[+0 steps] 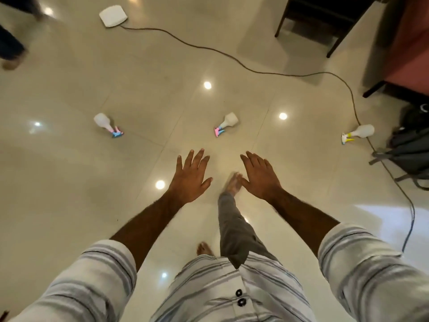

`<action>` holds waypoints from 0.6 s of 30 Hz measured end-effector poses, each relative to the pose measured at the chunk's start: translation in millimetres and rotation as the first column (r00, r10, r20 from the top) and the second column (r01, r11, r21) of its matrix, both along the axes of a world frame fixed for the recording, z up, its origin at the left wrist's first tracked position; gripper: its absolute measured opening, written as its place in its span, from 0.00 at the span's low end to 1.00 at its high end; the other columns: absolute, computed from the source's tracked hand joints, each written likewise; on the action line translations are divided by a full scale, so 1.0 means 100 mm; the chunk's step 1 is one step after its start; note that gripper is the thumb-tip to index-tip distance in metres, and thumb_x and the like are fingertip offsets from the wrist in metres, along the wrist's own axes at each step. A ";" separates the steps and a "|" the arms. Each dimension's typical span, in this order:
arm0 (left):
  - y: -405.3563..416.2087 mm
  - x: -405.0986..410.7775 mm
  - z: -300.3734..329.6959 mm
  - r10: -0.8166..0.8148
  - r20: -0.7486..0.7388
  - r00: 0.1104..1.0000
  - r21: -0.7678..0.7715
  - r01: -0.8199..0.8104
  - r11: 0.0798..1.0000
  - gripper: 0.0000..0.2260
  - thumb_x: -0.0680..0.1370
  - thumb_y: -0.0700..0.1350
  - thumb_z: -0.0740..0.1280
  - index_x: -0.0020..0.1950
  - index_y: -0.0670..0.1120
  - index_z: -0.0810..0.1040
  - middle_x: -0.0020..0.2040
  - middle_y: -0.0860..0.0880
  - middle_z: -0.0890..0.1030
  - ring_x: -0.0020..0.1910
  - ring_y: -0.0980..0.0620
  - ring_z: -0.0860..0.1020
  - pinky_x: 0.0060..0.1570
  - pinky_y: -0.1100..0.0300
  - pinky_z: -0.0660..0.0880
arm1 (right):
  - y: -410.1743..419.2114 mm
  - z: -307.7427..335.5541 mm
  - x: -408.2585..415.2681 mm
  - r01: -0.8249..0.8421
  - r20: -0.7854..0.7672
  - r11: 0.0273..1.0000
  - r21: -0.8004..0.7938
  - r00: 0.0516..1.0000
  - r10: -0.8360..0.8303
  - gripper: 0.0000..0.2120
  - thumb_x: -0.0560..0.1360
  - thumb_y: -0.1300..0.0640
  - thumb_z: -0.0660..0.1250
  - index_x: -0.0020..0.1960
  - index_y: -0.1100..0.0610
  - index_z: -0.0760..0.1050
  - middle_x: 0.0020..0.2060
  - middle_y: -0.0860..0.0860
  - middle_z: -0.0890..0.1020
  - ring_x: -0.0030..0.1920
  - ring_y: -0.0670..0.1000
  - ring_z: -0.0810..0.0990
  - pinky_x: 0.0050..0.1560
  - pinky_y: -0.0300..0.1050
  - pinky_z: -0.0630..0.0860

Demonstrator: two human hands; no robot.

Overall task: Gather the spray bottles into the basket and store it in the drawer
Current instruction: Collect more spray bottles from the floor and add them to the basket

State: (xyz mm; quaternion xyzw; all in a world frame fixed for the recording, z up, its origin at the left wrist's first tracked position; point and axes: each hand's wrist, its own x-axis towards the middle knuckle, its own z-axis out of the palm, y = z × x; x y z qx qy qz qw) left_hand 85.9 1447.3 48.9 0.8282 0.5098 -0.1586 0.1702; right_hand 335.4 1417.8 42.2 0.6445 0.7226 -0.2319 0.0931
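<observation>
Three white spray bottles lie on the glossy tiled floor ahead of me. The left bottle (105,123) has a blue and pink nozzle. A middle bottle (228,122) carries a pink and blue nozzle. Far right, the third bottle (361,131) has a yellow nozzle and lies by a cable. My left hand (190,175) and my right hand (260,176) are stretched out in front of me, palms down, fingers spread, holding nothing. Both hover short of the middle bottle. No basket or drawer is in view.
A long cable (232,59) runs from a white device (113,15) at the top across to the right. Dark bags (408,149) lie at the right edge. Dark chair legs (325,24) stand top right. Another person's legs (10,43) are top left.
</observation>
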 end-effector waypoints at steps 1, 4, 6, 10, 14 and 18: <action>0.26 0.08 -0.07 0.003 0.004 1.000 -0.011 -0.003 1.000 0.32 0.83 0.61 0.52 0.82 0.47 0.51 0.84 0.45 0.48 0.82 0.40 0.47 0.77 0.36 0.51 | 0.24 -0.09 0.07 0.010 -0.002 1.000 -0.012 1.000 -0.010 0.34 0.80 0.44 0.60 0.80 0.55 0.51 0.80 0.56 0.55 0.79 0.57 0.55 0.77 0.59 0.57; 0.96 0.33 -0.28 0.049 0.046 0.998 -0.081 -0.046 0.996 0.31 0.83 0.60 0.54 0.82 0.46 0.52 0.83 0.44 0.49 0.82 0.40 0.48 0.78 0.39 0.52 | 0.94 -0.35 0.27 0.071 -0.034 0.996 -0.060 0.997 -0.073 0.34 0.80 0.45 0.62 0.80 0.56 0.52 0.80 0.55 0.55 0.79 0.58 0.55 0.77 0.58 0.58; 1.45 0.53 -0.48 0.047 0.075 0.996 -0.138 -0.036 0.990 0.31 0.83 0.59 0.55 0.82 0.46 0.52 0.83 0.44 0.50 0.82 0.40 0.49 0.79 0.41 0.53 | 1.43 -0.58 0.46 0.062 -0.040 0.995 -0.083 0.997 -0.066 0.35 0.80 0.44 0.62 0.80 0.56 0.52 0.80 0.56 0.55 0.79 0.58 0.56 0.76 0.58 0.59; 2.39 0.86 -1.17 0.000 0.076 0.997 -0.198 0.015 0.980 0.31 0.83 0.58 0.56 0.82 0.45 0.53 0.83 0.43 0.52 0.82 0.40 0.50 0.79 0.42 0.55 | 2.32 -1.19 0.79 0.023 -0.014 0.994 -0.111 1.000 -0.025 0.35 0.79 0.44 0.62 0.80 0.55 0.52 0.80 0.55 0.55 0.79 0.57 0.55 0.77 0.57 0.59; 3.16 1.16 -2.08 0.042 0.056 0.998 -0.263 -0.026 0.965 0.31 0.82 0.55 0.60 0.80 0.44 0.56 0.82 0.41 0.56 0.81 0.38 0.55 0.78 0.41 0.58 | 3.06 -1.92 1.01 0.055 -0.026 0.987 -0.151 0.998 -0.059 0.35 0.78 0.45 0.63 0.79 0.56 0.54 0.79 0.56 0.56 0.78 0.58 0.57 0.76 0.56 0.60; 3.83 1.35 -3.23 -0.049 0.044 0.998 -0.320 0.061 0.945 0.30 0.81 0.53 0.62 0.79 0.43 0.58 0.80 0.40 0.60 0.78 0.39 0.62 0.74 0.43 0.64 | 3.66 -2.94 1.12 0.083 -0.025 0.972 -0.222 0.996 -0.090 0.36 0.77 0.45 0.65 0.79 0.56 0.55 0.79 0.56 0.57 0.76 0.60 0.61 0.71 0.58 0.65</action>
